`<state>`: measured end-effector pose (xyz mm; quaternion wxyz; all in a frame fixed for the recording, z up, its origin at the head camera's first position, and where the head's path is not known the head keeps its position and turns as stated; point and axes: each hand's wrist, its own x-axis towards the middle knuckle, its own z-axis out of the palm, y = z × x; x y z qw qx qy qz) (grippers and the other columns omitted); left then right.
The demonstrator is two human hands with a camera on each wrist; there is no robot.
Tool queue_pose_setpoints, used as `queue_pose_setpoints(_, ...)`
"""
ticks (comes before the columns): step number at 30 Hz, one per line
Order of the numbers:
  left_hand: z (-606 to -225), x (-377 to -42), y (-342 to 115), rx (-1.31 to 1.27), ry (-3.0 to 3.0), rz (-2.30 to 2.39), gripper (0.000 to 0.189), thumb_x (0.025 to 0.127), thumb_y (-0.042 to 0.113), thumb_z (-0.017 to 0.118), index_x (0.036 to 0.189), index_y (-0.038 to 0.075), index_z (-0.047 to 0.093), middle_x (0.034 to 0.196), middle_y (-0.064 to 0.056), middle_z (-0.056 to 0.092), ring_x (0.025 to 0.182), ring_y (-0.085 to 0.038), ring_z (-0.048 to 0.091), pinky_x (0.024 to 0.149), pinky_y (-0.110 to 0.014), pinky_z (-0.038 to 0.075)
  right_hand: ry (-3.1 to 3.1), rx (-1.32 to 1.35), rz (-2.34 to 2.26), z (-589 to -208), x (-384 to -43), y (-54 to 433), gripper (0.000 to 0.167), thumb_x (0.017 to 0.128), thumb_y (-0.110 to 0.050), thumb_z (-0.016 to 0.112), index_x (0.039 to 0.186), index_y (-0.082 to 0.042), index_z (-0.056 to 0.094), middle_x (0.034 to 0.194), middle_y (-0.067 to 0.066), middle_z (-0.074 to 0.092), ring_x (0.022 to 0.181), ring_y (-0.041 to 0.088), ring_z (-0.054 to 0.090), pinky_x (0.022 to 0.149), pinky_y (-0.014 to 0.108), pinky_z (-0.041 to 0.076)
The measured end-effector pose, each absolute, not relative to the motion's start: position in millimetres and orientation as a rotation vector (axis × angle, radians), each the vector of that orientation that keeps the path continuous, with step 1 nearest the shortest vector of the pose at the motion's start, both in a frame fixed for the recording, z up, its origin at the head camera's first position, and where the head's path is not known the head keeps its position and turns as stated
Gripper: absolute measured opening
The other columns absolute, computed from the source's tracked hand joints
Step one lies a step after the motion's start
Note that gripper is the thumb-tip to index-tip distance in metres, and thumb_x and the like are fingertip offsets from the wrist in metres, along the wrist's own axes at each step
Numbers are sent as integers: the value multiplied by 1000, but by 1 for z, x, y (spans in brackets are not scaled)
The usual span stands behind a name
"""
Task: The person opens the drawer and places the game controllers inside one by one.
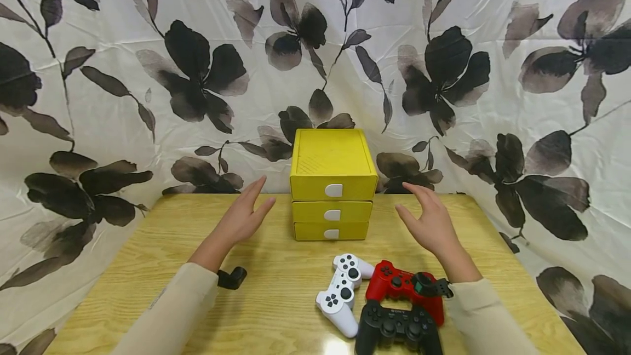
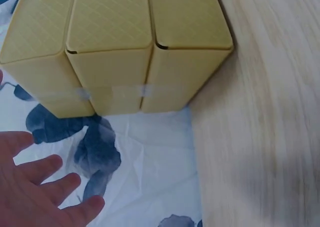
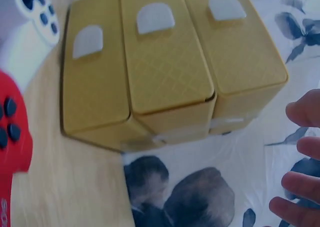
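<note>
A yellow three-drawer box [image 1: 332, 152] with white tabs stands at the table's far edge, its drawers closed. To its left my left hand [image 1: 245, 217] hovers with fingers extended, touching nothing; in the left wrist view the fingers of this hand [image 2: 37, 189] are spread apart from the box [image 2: 110, 27]. On the other side my right hand [image 1: 431, 223] is held up the same way, fingers straight and nothing in it. The right wrist view shows the drawer fronts [image 3: 165, 67] and the spread fingers of the right hand [image 3: 302, 182] apart from them.
A white game controller [image 1: 340, 292] lies near the table's middle. Beside it are a red controller [image 1: 389, 278] and a black controller [image 1: 396, 326], close together below my right wrist. Behind the wooden table [image 1: 276, 311] hangs a floral cloth [image 1: 345, 75].
</note>
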<state>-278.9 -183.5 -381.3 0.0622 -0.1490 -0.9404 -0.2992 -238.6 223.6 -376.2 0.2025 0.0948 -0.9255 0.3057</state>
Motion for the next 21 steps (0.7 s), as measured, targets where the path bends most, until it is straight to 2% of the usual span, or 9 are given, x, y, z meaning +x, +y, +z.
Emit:
queue_pose_setpoints(6,-375,-282,-178,-441,-2793,-982,70,100,57,34,157,25,11,162,-12,20,147,-37,21,116,-59,22,-2529,270,1042,-374,-241,215,49,95,-27,62,141,-15,49,139,16,49,121,35,50,98,54,47)
queue_pose_setpoints(9,-371,-283,-175,-442,-2765,-1013,68,101,57,34,157,27,12,161,-10,21,147,-36,24,116,-58,23,-2515,275,1126,-373,-241,210,47,95,-26,62,140,-15,50,139,15,50,123,34,50,99,53,48)
queue_pose_setpoints(15,-366,-287,-167,-478,-2705,-1123,65,101,54,35,157,26,15,161,-7,24,143,-32,32,113,-54,33,-2479,280,1246,-372,-244,200,44,96,-25,62,137,-14,52,138,10,55,125,31,53,100,49,49)
queue_pose_setpoints(21,-362,-292,-159,-458,-2675,-1237,65,101,56,35,156,28,17,159,-8,28,144,-31,33,113,-51,35,-2433,266,1372,-373,-246,190,43,95,-24,62,136,-15,54,133,10,59,122,29,56,100,47,50)
